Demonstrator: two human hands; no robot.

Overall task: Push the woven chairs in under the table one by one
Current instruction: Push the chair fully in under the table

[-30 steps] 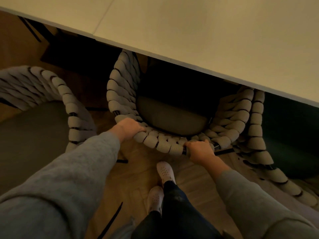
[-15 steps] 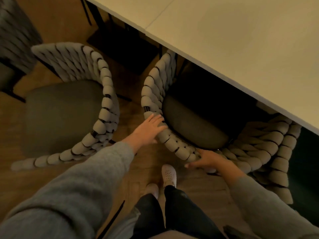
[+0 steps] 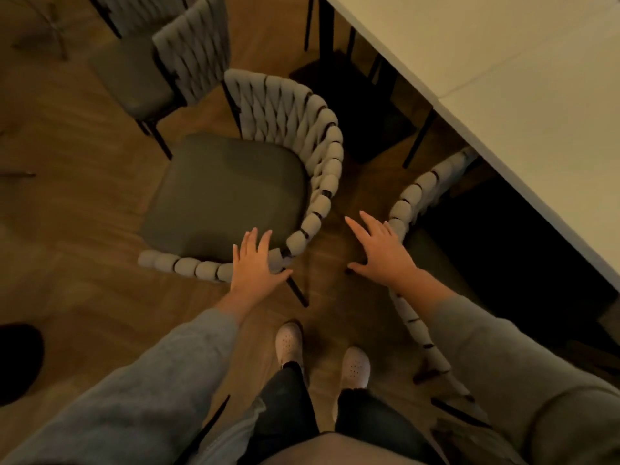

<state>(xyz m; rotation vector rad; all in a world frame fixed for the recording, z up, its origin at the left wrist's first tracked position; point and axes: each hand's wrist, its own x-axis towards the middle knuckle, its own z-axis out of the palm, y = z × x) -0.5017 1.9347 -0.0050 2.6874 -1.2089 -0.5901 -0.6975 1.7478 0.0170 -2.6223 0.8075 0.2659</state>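
A woven chair [image 3: 315, 152] with a dark green seat stands out on the wooden floor, left of the table [image 3: 523, 95]. My left hand [image 3: 256, 263] is open, fingers spread, over the near end of its curved woven back. Another woven chair [image 3: 414, 193] sits pushed in under the table on the right; only its woven rim shows. My right hand [image 3: 380, 250] is open in the gap between the two chairs, holding nothing.
A third woven chair [image 3: 188, 58] stands further back at the upper left, away from the table. Black table legs [image 3: 417, 139] show under the pale top. My feet in white shoes [image 3: 290, 342] stand on the wooden floor.
Both hands have let go of the chair pushed under the table and moved left. The view has swung left; my left hand now reaches over the back of the chair standing out on the floor.
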